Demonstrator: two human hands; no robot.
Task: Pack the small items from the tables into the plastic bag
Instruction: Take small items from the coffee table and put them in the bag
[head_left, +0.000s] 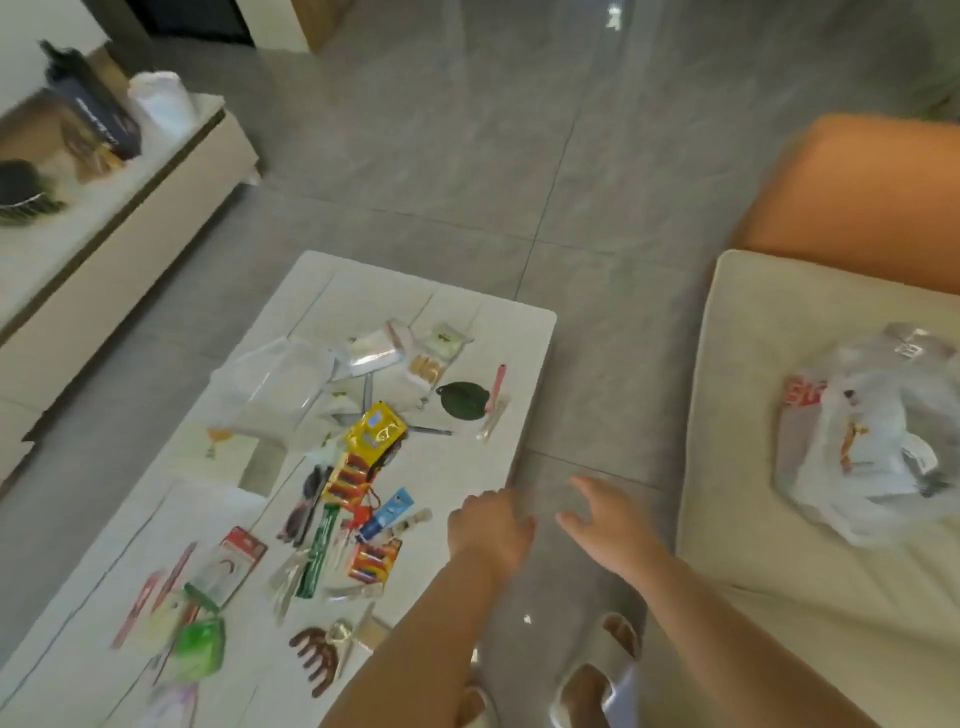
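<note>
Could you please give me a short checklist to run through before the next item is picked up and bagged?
1. Left hand free: ok, holds nothing.
2. Right hand free: ok, fingers spread, empty.
3. Items left on the white table: ok, many, such as the blue tube.
4. Plastic bag within sight: ok, lying on the cream cushion.
5. Bag mouth open: cannot tell, crumpled.

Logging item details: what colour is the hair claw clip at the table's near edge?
Brown; the hair claw clip shows best in the head view.
</note>
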